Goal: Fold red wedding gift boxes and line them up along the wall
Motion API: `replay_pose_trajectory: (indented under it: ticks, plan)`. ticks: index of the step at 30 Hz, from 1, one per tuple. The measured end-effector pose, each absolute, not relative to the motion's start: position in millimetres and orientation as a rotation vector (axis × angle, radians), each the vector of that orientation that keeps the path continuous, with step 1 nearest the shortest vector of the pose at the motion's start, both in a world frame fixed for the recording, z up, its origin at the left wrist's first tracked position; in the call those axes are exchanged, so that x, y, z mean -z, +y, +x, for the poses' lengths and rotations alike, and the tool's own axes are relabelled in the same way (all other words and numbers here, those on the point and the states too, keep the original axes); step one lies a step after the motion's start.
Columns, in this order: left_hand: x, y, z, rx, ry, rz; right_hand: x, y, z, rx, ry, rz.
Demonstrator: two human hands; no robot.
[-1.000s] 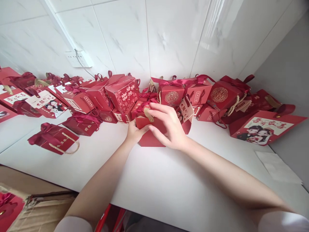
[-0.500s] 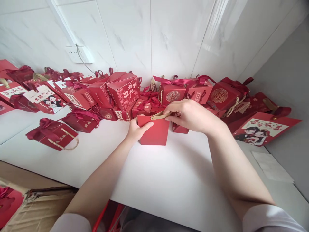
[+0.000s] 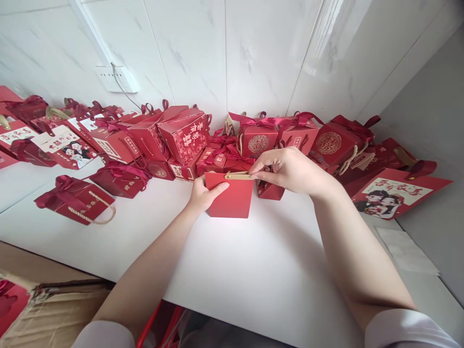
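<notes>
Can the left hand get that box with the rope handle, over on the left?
Probably yes, though the left hand is busy holding the plain red box and would have to let go first. White table in front of the rope-handled box seems to leave a way in.

The single head-worn camera looks from above the near side of the smooth, white, flat tabletop (image 3: 232, 275), facing forward and down across it to the wall of glossy white marble-patterned tiles (image 3: 263, 53), whose upright joints fan outward toward the top. The bare left hand (image 3: 204, 194) and bare right hand (image 3: 290, 171) sit around mid-view, fairly near, with both forearms (image 3: 357, 246) running up from the lower edge. The framing is wide, reaching from the brown cardboard carton (image 3: 61, 314), close and cut off at lower left, to the plain grey side wall (image 3: 427, 116).
</notes>
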State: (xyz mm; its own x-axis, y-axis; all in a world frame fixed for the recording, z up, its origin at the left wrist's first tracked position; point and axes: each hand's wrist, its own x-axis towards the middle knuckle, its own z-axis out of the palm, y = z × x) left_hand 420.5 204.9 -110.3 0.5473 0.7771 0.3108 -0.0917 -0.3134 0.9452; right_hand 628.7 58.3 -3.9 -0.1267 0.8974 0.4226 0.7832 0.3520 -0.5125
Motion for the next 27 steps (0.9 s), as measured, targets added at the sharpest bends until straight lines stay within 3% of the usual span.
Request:
replay_pose_trajectory:
  ticks: [14, 27]
  plan:
    - [95.7, 197.1, 416.1, -0.948, 0.494, 1.745, -5.7, 47.8, 620.4, -0.528, -1.933, -1.479]
    - [89.5, 192.6, 415.9, -0.999, 0.535, 1.728, 7.1, 55.5, 603.1, -0.187, -2.212, -1.407]
